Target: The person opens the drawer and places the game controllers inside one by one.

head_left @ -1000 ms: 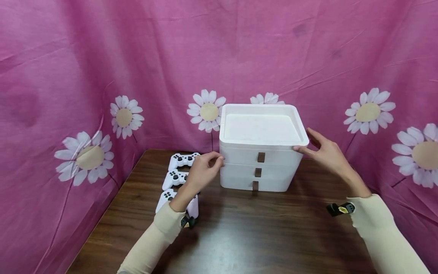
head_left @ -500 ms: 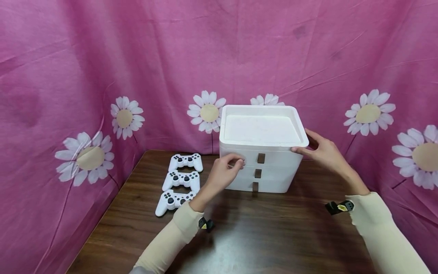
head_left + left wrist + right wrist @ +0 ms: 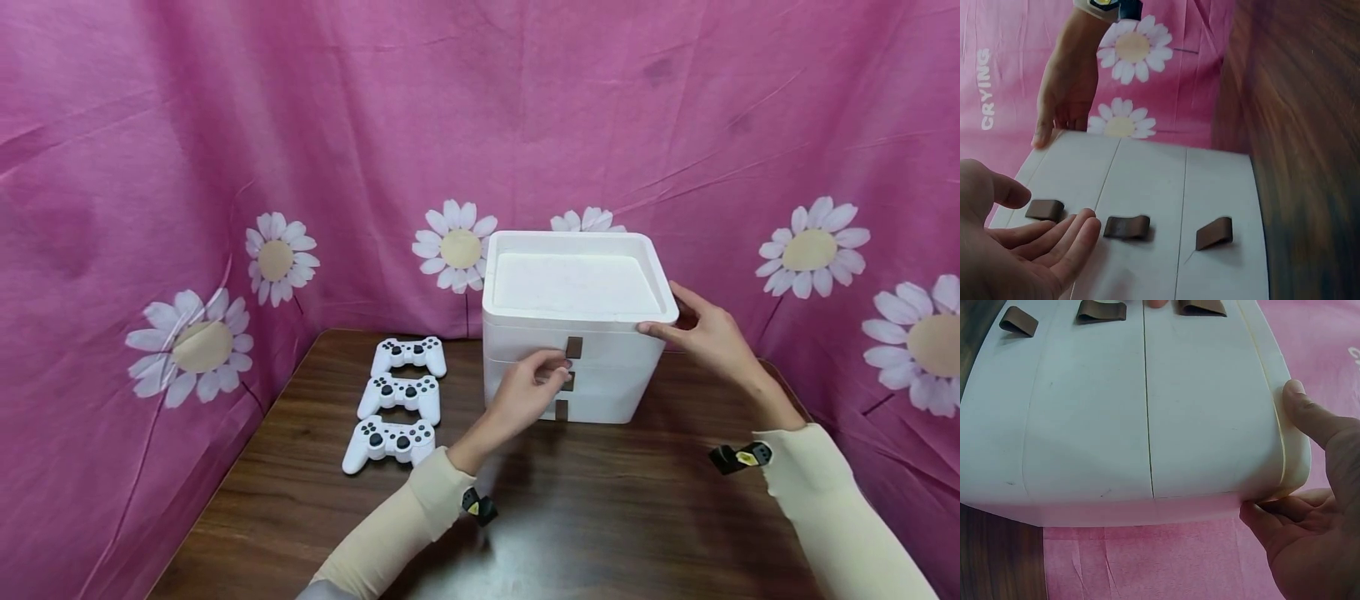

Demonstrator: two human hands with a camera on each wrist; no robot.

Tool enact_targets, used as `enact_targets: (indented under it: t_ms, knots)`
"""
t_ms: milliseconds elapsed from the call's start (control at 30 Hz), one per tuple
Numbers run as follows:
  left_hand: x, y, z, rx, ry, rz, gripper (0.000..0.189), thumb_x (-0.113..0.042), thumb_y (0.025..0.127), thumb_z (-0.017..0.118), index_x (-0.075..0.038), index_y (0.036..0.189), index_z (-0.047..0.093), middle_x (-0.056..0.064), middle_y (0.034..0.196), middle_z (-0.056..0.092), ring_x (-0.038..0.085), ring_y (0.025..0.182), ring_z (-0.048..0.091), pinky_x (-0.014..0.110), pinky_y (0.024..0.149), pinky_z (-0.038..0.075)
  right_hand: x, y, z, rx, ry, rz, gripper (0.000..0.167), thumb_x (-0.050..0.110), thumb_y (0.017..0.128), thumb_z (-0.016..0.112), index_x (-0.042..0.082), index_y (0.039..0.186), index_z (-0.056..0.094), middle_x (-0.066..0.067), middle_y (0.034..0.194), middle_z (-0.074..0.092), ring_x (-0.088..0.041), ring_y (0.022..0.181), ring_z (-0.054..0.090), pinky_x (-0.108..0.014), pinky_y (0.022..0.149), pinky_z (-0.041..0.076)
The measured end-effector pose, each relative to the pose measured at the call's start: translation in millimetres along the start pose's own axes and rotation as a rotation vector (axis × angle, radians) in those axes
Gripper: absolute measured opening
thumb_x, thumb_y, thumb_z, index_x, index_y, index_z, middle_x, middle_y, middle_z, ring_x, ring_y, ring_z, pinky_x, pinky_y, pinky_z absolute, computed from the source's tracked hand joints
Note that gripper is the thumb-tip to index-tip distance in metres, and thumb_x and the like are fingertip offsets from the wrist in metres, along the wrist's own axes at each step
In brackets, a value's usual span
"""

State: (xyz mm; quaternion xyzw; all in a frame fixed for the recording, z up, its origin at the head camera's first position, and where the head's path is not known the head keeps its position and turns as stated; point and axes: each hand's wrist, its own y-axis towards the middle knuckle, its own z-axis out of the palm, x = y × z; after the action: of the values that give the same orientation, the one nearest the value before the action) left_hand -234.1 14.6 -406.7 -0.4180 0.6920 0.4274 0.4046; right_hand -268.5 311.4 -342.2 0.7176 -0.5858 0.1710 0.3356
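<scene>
The dark wood-grain table (image 3: 637, 517) is backed and flanked by pink daisy-print cloth (image 3: 360, 125). A white drawer unit (image 3: 585, 323) stands upright towards the rear, beside three white controllers (image 3: 400, 391). The right hand (image 3: 708, 337) grips its top corner; the left hand (image 3: 525, 390), thumb and fingers parted, is near the brown handles (image 3: 1127, 227).

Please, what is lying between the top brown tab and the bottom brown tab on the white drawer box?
The middle brown tab lies between them. The left wrist view shows it whole; in the head view, the left hand partly covers it.
</scene>
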Motion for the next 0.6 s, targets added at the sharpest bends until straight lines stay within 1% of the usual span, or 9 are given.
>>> enact_targets:
  t_ms: [67,133,233,300,367,433,500,600]
  knots:
    - [-0.4,-0.7,4.3,0.008,-0.043,-0.004,0.032,-0.012,0.105,0.063,0.001,0.133,0.069,0.015,0.123,0.078,0.022,0.107,0.076,0.022,0.087,0.061,-0.4,-0.6,0.2,-0.003,0.013,-0.008,0.088,0.040,0.092,0.085,0.013,0.164,0.042,-0.027,0.144,0.064,0.005,0.101,0.057,-0.004,0.072,0.047]
    - [-0.3,-1.0,7.5,0.012,-0.098,-0.015,0.032,-0.011,0.106,0.062,0.003,0.134,0.066,0.019,0.123,0.076,0.028,0.108,0.076,0.028,0.088,0.064,-0.5,-1.0,0.4,-0.005,0.023,-0.008,0.089,0.040,0.092,0.085,0.013,0.164,0.042,-0.027,0.146,0.063,0.012,0.099,0.053,-0.003,0.073,0.047]
    - [0.7,-0.9,11.0,0.006,-0.214,-0.046,0.031,-0.011,0.107,0.061,0.006,0.133,0.063,0.025,0.122,0.075,0.040,0.110,0.076,0.041,0.090,0.065,-0.5,-1.2,1.0,-0.003,0.029,-0.002,0.089,0.039,0.092,0.085,0.012,0.165,0.040,-0.027,0.148,0.061,0.013,0.101,0.052,-0.002,0.073,0.047]
    - [1.6,0.0,12.6,-0.006,-0.294,-0.083,0.028,-0.013,0.109,0.060,0.006,0.130,0.063,0.027,0.121,0.075,0.046,0.111,0.075,0.045,0.091,0.065,-0.8,-1.1,1.2,-0.002,0.031,0.000,0.090,0.039,0.092,0.085,0.012,0.165,0.040,-0.028,0.149,0.060,0.014,0.101,0.051,-0.002,0.073,0.047]
    - [1.1,1.6,13.4,-0.009,-0.373,-0.124,0.027,-0.015,0.110,0.059,0.006,0.127,0.063,0.026,0.122,0.075,0.047,0.112,0.074,0.046,0.091,0.065,-1.1,-0.8,1.5,0.002,0.041,-0.004,0.090,0.038,0.093,0.085,0.012,0.165,0.040,-0.028,0.149,0.060,0.015,0.101,0.052,-0.003,0.073,0.049]
    - [0.2,4.0,13.2,0.001,-0.447,-0.171,0.027,-0.016,0.110,0.058,0.005,0.126,0.065,0.025,0.123,0.076,0.045,0.113,0.075,0.046,0.092,0.064,-1.5,-0.6,1.6,0.003,0.047,-0.007,0.089,0.038,0.093,0.085,0.013,0.165,0.040,-0.028,0.148,0.061,0.017,0.100,0.051,-0.004,0.073,0.050]
    - [-1.3,6.9,12.9,0.031,-0.520,-0.217,0.029,-0.018,0.111,0.057,0.005,0.125,0.066,0.024,0.124,0.076,0.042,0.114,0.075,0.045,0.093,0.064,-2.2,-0.5,1.8,0.001,0.050,-0.013,0.088,0.037,0.093,0.085,0.013,0.165,0.040,-0.029,0.147,0.062,0.018,0.099,0.051,-0.005,0.072,0.050]
    - [-3.8,11.1,12.5,0.094,-0.596,-0.275,0.034,-0.020,0.111,0.056,0.007,0.127,0.067,0.025,0.124,0.076,0.039,0.117,0.075,0.044,0.095,0.063,-3.4,-0.4,2.3,-0.001,0.052,-0.018,0.087,0.036,0.093,0.085,0.013,0.165,0.041,-0.029,0.147,0.061,0.018,0.100,0.051,-0.004,0.072,0.049]
